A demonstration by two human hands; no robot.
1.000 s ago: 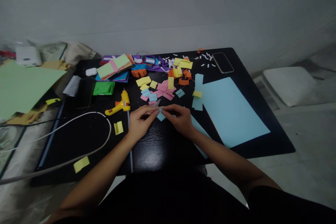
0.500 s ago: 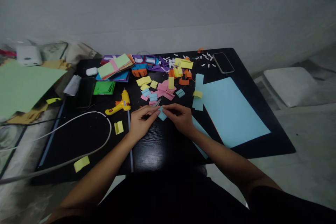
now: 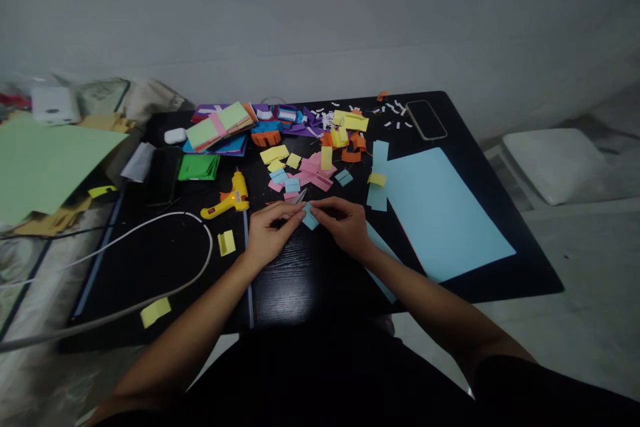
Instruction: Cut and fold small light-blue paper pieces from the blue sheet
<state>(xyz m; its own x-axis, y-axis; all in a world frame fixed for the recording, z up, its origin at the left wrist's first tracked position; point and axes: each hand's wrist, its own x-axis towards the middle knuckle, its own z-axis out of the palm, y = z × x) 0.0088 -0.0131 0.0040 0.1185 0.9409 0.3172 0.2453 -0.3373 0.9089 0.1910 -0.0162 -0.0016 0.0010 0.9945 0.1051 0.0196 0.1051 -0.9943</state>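
A small piece of light blue paper [image 3: 311, 219] is pinched between both hands over the front middle of the black table. My left hand [image 3: 270, 230] grips its left edge with thumb and fingertips. On the opposite edge, my right hand [image 3: 345, 223] holds it the same way. The pointed metal tips of what look like scissors [image 3: 301, 196] stick out just beyond my left fingers; the rest is hidden. Folded blue pieces [image 3: 293, 185] and pink paper strips [image 3: 316, 172] lie right behind the hands. A long blue strip [image 3: 383, 260] lies partly under my right forearm.
A yellow glue gun [image 3: 233, 198] lies left of my hands, near a looping white cable [image 3: 207, 247]. Large blue sheets [image 3: 445, 213] cover the right side. A phone [image 3: 426, 120] rests at the back right. Stacked coloured paper [image 3: 223, 127] and white scraps [image 3: 327, 120] line the back.
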